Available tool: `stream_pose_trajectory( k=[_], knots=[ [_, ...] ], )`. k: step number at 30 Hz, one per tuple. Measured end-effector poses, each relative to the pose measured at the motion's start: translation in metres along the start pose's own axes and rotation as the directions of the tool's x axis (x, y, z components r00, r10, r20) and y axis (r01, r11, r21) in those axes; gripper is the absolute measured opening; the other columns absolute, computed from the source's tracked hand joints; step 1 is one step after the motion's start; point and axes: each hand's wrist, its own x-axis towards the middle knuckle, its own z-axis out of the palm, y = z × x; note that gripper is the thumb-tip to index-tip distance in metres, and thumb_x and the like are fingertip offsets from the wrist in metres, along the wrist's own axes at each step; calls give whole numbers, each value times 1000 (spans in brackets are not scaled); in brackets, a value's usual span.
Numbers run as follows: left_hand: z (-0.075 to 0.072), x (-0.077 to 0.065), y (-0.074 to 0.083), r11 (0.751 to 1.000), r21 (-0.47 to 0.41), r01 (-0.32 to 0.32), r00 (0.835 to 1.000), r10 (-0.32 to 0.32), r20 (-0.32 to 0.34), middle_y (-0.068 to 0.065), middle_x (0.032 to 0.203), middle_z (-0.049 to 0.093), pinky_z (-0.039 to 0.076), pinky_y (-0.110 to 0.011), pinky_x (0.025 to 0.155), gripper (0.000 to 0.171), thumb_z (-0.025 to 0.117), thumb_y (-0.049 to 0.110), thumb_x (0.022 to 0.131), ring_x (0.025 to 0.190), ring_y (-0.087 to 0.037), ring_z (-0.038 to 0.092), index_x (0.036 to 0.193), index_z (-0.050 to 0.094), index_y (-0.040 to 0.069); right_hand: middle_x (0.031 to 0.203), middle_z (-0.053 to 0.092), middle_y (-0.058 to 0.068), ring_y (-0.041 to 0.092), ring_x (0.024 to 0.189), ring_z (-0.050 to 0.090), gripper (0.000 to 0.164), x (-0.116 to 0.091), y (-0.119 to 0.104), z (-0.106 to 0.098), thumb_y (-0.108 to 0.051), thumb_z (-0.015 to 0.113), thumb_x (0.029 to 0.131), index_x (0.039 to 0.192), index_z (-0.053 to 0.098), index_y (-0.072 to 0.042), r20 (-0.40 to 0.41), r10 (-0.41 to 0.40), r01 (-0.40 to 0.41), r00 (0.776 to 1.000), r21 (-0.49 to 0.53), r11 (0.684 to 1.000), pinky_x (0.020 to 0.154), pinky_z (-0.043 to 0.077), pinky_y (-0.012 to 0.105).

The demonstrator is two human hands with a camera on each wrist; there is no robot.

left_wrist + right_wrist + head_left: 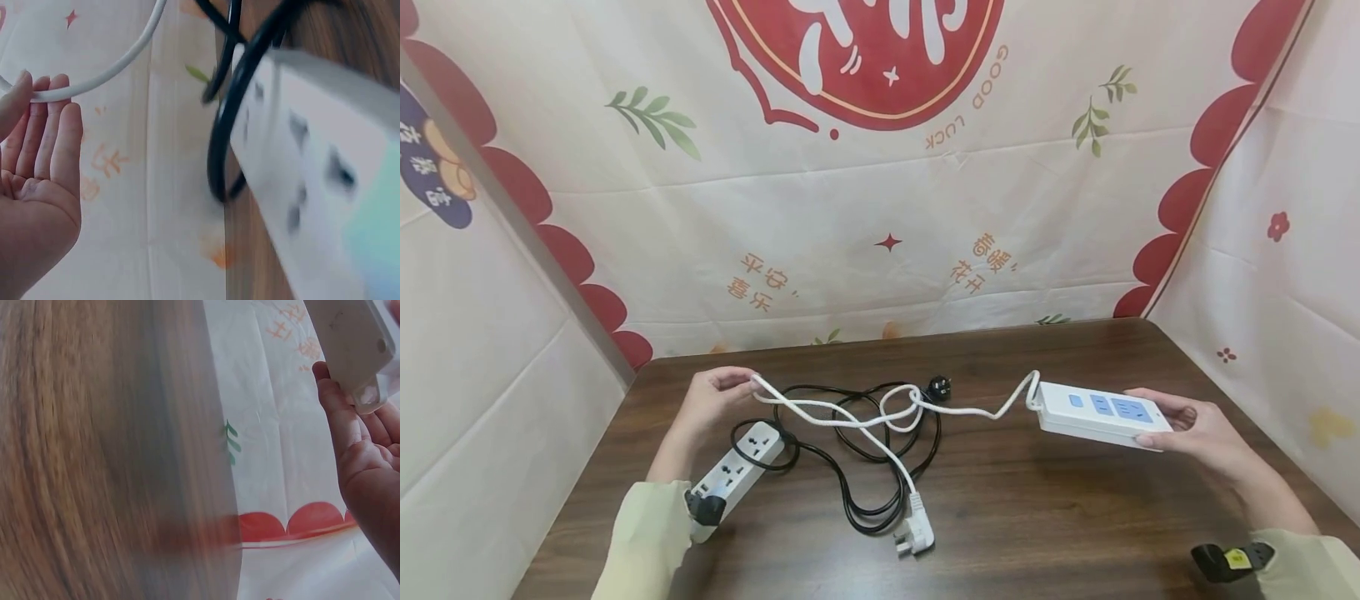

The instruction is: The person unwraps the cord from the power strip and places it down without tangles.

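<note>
My left hand pinches a bend of the white cord between thumb and fingertips; the left wrist view shows the cord crossing the fingertips. On the right, my right hand grips the end of a white power strip with blue socket faces. In the right wrist view the fingers lie along the underside of the strip. The white cord runs from this strip, loops once near the middle, and ends at a white plug lying toward the front.
A second power strip with a black cord lies at the left, under my left forearm. That cord is coiled loosely below the white one and ends at a black plug. The brown table meets printed cloth walls.
</note>
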Motion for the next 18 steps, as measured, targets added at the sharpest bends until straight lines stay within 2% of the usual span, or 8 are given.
stream_pose_trajectory(
  k=[3,10,15,18],
  knots=[
    [-8,-4,-2,1000,-12,6,1000,-6,-24,7,82,68,49,-20,75,23,69,18,81,84,-9,64,96,64,1,102,65,-11,3,85,61,46,-1,1,-4,10,61,77,118,60,-12,-4,-10,11,1000,10,1000,68,47,20],
    [-18,-12,-5,1000,5,14,999,-14,-37,11,80,68,50,-23,75,26,70,21,80,81,-6,63,96,64,1,102,64,-13,5,86,60,44,1,0,-3,5,63,79,119,58,-12,-13,46,-47,999,-45,998,69,47,22],
    [-25,-18,-5,999,-10,31,998,-32,-57,8,81,68,50,-28,77,22,71,20,79,81,-7,64,94,65,5,102,63,-14,4,86,60,46,1,1,-2,6,63,78,119,58,-14,-15,34,-34,999,-49,998,68,47,21],
    [-28,-20,-6,1000,5,28,999,-27,-43,6,83,69,50,-26,76,25,70,20,80,81,-7,64,96,65,2,102,64,-14,4,85,61,46,2,2,-1,7,64,77,119,58,-13,-7,20,-21,1000,-52,998,68,48,21]
  ],
)
